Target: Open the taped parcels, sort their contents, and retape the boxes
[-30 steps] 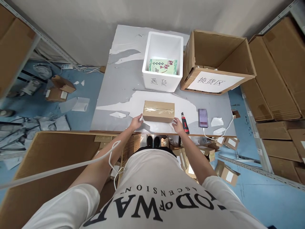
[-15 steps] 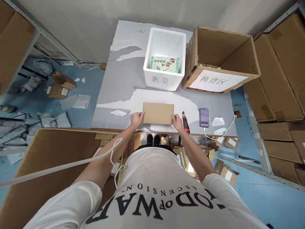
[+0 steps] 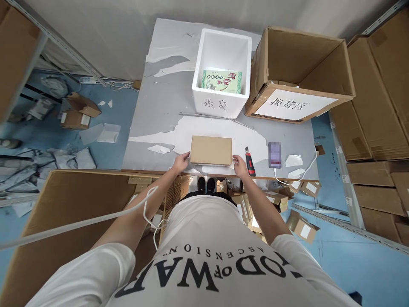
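Carton: turned over since a second ago; the carton (image 3: pixel 211 150) then showed its shiny taped face and now has a plain brown one up.
Its place: on the table (image 3: pixel 159 102), near the front edge, between the two hands.
Left hand: the left hand (image 3: pixel 181 162) is at the carton's left end, fingertips right by it; from here I can't tell whether they press.
Right hand: the right hand (image 3: pixel 239 165) is at the other end, thumb and fingers close to the corner; whether it grips, I can't tell either.
Knife: a red and black knife (image 3: pixel 250 162) lies just beside the right hand.
Phone: further right, the phone (image 3: pixel 275 154) has a white cable running from it.
Foam box: behind the carton, the white foam box (image 3: pixel 220 104) contains a green pack (image 3: pixel 222 82).
Big box: the open big box (image 3: pixel 259 70) stands right beside that.
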A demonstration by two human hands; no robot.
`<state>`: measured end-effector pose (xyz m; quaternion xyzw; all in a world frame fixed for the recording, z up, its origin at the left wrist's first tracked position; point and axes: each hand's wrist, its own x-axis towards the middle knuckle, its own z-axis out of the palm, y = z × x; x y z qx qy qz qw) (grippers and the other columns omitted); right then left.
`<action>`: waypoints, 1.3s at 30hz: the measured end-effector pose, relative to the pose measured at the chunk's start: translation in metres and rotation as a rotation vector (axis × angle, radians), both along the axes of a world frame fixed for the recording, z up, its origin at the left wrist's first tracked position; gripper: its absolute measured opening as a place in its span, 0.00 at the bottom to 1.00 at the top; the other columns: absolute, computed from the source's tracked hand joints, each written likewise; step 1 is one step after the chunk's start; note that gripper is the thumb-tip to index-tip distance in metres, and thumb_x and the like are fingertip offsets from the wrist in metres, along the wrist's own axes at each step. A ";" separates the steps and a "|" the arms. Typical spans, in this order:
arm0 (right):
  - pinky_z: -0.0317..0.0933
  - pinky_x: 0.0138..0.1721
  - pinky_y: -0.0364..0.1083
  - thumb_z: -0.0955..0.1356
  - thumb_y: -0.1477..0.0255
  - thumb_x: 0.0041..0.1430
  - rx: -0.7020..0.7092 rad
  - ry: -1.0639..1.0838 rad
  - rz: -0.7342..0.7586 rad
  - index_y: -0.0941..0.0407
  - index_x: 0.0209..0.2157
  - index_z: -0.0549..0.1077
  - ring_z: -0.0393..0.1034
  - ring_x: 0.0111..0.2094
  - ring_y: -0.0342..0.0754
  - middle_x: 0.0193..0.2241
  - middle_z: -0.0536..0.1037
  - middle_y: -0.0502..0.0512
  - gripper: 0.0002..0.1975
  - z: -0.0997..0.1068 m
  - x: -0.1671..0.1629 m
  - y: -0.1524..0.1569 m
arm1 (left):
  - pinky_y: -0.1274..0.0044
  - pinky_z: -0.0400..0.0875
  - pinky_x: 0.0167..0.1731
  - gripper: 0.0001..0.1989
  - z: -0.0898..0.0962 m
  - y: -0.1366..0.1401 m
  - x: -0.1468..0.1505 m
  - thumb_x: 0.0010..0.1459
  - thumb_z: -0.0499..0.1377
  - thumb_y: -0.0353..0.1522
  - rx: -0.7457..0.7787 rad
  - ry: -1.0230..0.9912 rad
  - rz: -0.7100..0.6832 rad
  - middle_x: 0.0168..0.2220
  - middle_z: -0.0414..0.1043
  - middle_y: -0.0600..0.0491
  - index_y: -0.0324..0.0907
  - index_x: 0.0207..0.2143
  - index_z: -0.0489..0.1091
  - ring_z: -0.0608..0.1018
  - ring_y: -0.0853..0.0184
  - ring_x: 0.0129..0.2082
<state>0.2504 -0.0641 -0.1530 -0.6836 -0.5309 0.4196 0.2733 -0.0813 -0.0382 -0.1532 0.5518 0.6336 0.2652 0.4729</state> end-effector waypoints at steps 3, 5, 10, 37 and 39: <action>0.55 0.59 0.56 0.65 0.74 0.45 -0.024 -0.020 0.074 0.55 0.48 0.67 0.65 0.53 0.56 0.52 0.72 0.61 0.24 -0.010 -0.003 -0.010 | 0.67 0.66 0.54 0.27 -0.015 -0.013 -0.001 0.43 0.62 0.32 -0.045 -0.010 -0.089 0.46 0.78 0.50 0.40 0.50 0.74 0.76 0.54 0.50; 0.56 0.57 0.58 0.66 0.73 0.45 -0.071 -0.019 0.081 0.54 0.47 0.66 0.66 0.52 0.56 0.50 0.73 0.61 0.24 -0.013 -0.007 -0.012 | 0.65 0.67 0.54 0.27 -0.022 -0.018 0.002 0.43 0.63 0.33 -0.082 -0.009 -0.093 0.46 0.78 0.50 0.40 0.49 0.73 0.76 0.53 0.50; 0.60 0.53 0.55 0.66 0.64 0.51 -0.049 0.163 0.055 0.52 0.41 0.63 0.67 0.50 0.52 0.48 0.73 0.57 0.16 -0.001 -0.009 -0.006 | 0.68 0.66 0.54 0.28 -0.010 -0.017 0.006 0.51 0.60 0.44 -0.006 -0.156 -0.066 0.50 0.75 0.46 0.37 0.51 0.72 0.75 0.56 0.52; 0.59 0.52 0.59 0.68 0.69 0.54 -0.466 -0.649 -0.173 0.58 0.54 0.61 0.62 0.55 0.63 0.53 0.65 0.69 0.25 0.007 0.055 0.004 | 0.55 0.43 0.64 0.19 0.062 -0.006 0.045 0.64 0.53 0.38 0.527 0.497 -0.125 0.61 0.64 0.43 0.42 0.54 0.67 0.64 0.56 0.63; 0.60 0.51 0.57 0.66 0.72 0.55 -0.488 -0.657 -0.131 0.59 0.55 0.60 0.64 0.53 0.61 0.51 0.67 0.68 0.26 0.011 0.058 0.005 | 0.55 0.45 0.64 0.18 0.060 -0.012 0.045 0.65 0.51 0.37 0.635 0.527 -0.349 0.62 0.63 0.43 0.42 0.55 0.66 0.63 0.57 0.64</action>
